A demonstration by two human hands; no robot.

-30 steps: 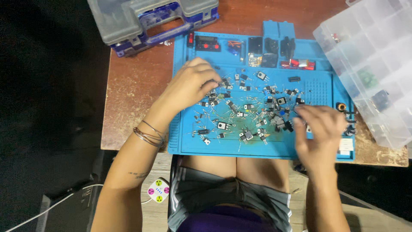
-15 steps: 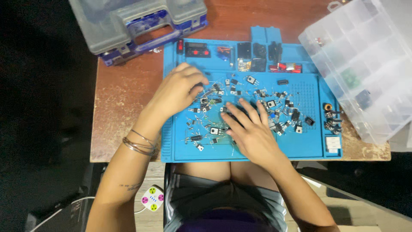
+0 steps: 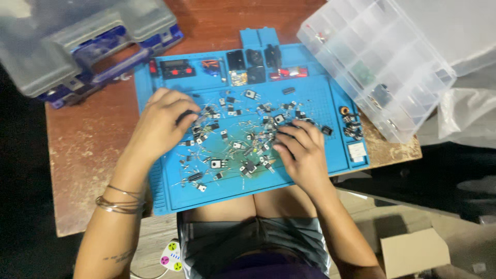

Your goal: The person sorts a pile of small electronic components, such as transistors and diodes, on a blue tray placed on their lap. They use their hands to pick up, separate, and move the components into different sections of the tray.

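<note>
A blue work mat [image 3: 315, 173] lies on a brown wooden table [image 3: 88, 150]. Several small black electronic parts [image 3: 235, 142] with metal legs are scattered over its middle. My left hand [image 3: 163, 124] rests palm down on the left part of the heap, its curled fingertips among the parts. My right hand [image 3: 299, 152] lies on the right part of the heap, fingers bent and spread over the pieces. I cannot tell whether either hand pinches a part. Thin bangles [image 3: 119, 202] circle my left wrist.
A grey and blue tool case [image 3: 82, 46] sits at the table's back left. A clear compartment box [image 3: 377, 62] lies open at the right, beside clear plastic bags [image 3: 467, 113]. Larger components [image 3: 248, 67] fill the mat's top trays. A cardboard box [image 3: 413, 253] and a power strip [image 3: 172, 256] lie on the floor.
My right hand moved from the mat's right edge leftward into the middle of the heap. My left hand stayed on the left side. The view shifted slightly.
</note>
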